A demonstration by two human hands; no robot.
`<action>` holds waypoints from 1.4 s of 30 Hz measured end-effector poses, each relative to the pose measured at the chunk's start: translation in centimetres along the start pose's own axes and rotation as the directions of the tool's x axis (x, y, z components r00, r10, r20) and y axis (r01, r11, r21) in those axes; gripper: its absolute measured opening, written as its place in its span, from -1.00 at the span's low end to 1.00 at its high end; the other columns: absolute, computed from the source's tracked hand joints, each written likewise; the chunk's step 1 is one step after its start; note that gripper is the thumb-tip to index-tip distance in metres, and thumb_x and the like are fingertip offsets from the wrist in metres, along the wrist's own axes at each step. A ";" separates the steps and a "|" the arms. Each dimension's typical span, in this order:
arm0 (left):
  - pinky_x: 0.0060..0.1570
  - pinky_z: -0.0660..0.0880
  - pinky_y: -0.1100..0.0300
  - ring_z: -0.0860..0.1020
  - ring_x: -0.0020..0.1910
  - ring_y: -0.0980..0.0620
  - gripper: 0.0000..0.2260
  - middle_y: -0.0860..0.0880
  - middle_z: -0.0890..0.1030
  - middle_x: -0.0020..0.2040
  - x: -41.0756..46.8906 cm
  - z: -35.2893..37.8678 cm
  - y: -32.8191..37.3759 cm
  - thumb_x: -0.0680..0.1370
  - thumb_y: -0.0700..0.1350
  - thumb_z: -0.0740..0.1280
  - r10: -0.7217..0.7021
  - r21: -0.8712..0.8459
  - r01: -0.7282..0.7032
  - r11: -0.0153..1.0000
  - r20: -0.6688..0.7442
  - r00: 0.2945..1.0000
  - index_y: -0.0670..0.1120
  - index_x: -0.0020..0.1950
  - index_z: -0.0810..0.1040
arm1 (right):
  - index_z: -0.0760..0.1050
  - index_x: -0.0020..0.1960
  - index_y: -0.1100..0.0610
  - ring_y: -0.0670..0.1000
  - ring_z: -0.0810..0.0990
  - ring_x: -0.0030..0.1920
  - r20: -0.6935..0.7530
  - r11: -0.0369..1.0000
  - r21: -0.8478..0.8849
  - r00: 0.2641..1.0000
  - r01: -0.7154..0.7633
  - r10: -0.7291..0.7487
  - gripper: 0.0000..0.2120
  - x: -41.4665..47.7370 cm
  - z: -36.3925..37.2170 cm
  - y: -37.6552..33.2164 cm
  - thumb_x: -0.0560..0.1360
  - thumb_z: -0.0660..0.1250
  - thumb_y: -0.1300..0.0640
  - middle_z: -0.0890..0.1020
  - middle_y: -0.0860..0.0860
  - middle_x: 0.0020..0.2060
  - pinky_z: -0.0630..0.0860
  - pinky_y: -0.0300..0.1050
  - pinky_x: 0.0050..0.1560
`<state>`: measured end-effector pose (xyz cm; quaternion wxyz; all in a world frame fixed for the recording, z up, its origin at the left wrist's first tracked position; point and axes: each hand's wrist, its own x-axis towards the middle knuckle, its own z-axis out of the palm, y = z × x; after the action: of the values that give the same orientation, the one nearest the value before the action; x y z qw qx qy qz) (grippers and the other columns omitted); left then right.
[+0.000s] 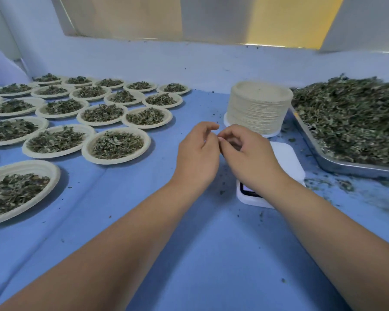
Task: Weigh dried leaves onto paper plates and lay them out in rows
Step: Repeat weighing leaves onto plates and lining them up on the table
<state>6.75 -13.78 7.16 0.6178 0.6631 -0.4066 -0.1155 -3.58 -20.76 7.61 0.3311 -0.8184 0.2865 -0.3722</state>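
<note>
left hand (198,153): fingers curled | right hand (249,158): fingers curled | hands touching at tips

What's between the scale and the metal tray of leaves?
Head view: only a narrow strip of blue cloth with a few leaf crumbs. The scale and the tray stand apart, not touching.

We look across a tabletop (61,254) draped in blue cloth (211,265), which meets a pale wall (144,61) behind. Above it we see yellowish panels (121,16) flanking a white panel (211,16), all softly, evenly lit
</note>
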 end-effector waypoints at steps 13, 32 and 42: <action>-0.11 0.39 0.52 0.55 -0.06 0.37 -0.74 0.30 0.62 -0.03 -0.1 4.5 -0.4 0.67 -0.16 0.20 0.033 0.032 -0.038 0.999 0.139 0.990 0.16 0.13 0.60 | 0.60 -0.10 -0.08 -0.25 0.63 -0.11 -0.135 0.996 -0.051 0.989 -0.069 0.062 -0.92 -3.3 -9.7 5.5 0.57 0.38 0.03 0.67 -0.22 -0.18 0.44 -0.44 -0.13; 0.46 0.30 0.07 0.38 0.51 -0.08 -0.58 -0.06 0.37 0.58 8.0 9.4 3.3 0.66 -0.30 0.14 0.450 0.440 -0.596 0.672 0.396 0.800 -0.14 0.53 0.43 | 0.55 -0.01 -0.07 -0.10 0.58 -0.33 -0.315 0.879 -0.424 0.945 -0.219 0.084 -0.94 -2.8 -15.8 12.3 0.58 0.29 0.01 0.64 -0.14 -0.21 0.55 -0.13 -0.23; -0.22 0.32 0.04 0.40 -0.17 -0.17 -0.74 -0.10 0.41 -0.16 13.1 12.2 5.2 0.49 -0.36 0.24 0.264 0.745 -0.666 0.037 0.636 0.725 -0.16 0.13 0.55 | 0.53 0.01 -0.02 -0.14 0.51 -0.36 -0.276 0.854 -0.478 0.958 -0.203 0.074 -0.92 -2.9 -15.8 12.7 0.61 0.27 0.06 0.61 -0.11 -0.21 0.38 -0.24 -0.35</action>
<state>5.13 -31.04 13.94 0.0001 0.6873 -0.6774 0.2622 -20.65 -31.77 4.78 0.0947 -0.8002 0.4710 -0.3591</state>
